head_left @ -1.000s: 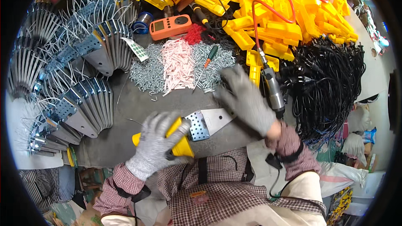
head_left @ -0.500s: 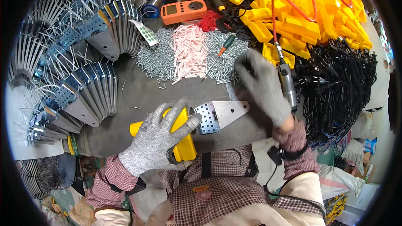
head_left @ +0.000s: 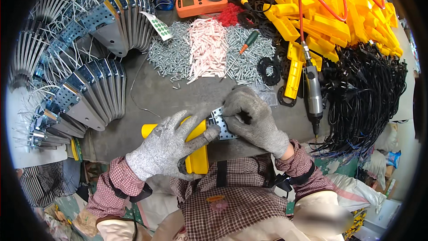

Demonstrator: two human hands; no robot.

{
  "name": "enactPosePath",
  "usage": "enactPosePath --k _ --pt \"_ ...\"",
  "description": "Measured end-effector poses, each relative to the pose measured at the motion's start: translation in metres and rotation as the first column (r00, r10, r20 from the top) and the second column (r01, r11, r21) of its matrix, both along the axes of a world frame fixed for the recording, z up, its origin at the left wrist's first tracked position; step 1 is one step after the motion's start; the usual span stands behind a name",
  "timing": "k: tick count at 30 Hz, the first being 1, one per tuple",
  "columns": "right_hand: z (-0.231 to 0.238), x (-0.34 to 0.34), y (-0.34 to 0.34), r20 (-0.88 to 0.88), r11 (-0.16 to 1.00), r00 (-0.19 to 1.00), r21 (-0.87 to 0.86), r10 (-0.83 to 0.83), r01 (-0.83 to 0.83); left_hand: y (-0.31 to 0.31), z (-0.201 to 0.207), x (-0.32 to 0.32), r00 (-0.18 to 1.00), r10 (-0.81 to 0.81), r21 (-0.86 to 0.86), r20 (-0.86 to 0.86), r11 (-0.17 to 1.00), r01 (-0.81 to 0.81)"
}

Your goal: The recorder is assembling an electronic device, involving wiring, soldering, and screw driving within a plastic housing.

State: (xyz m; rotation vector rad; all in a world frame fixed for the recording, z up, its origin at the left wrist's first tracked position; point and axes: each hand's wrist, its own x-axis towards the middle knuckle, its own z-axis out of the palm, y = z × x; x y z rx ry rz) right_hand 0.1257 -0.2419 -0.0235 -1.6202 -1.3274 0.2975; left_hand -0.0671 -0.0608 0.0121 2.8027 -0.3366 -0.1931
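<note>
My gloved left hand (head_left: 162,147) is closed around a yellow plastic housing (head_left: 199,160) on the near part of the dark tabletop. A perforated metal plate (head_left: 221,127) sticks out from the housing's right side. Over that plate is my gloved right hand (head_left: 258,118), thumb and fingertips drawn together in a pinch just above its holes. Whatever the pinch holds is too small or hidden to make out. The right hand covers most of the plate's plain, tapered end.
Beyond my hands lie silver screws (head_left: 169,58), pale pink plastic pieces (head_left: 207,53) and a screwdriver (head_left: 250,42). At right are a power screwdriver (head_left: 313,89) on a red hose, yellow housings (head_left: 321,18) and black cables (head_left: 361,102). Stacked metal plates (head_left: 102,93) stand left; an orange meter (head_left: 200,3) lies behind.
My right hand has come from the screws down and left onto the metal plate, its fingers now pinched. My left hand keeps its grip on the yellow housing. The view has shifted slightly.
</note>
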Motion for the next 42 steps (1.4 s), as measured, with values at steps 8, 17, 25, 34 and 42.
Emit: enactPosePath --k 8,17,25,34,42 --pt "0.003 -0.003 0.003 0.042 1.000 0.999 0.018 0.016 -0.017 0.002 0.007 0.005 0.994 0.109 -0.125 0.029 0.987 -0.105" --pt "0.000 -0.006 0.006 0.073 1.000 0.997 0.019 -0.005 0.004 0.017 0.006 0.020 0.986 0.169 -0.265 -0.005 0.950 -0.164" --pt "-0.001 -0.005 0.009 0.094 0.999 0.995 -0.029 -0.030 0.033 0.019 0.014 0.037 0.976 0.209 -0.145 -0.061 0.966 -0.216" --pt "0.003 -0.010 0.011 0.106 0.999 0.993 0.017 -0.053 0.051 0.011 0.003 0.012 0.998 0.061 -0.081 -0.022 0.995 -0.062" --pt "0.003 -0.017 0.006 0.056 1.000 0.998 -0.007 -0.007 0.007 -0.002 -0.001 0.005 0.997 0.049 -0.015 0.062 0.999 -0.048"
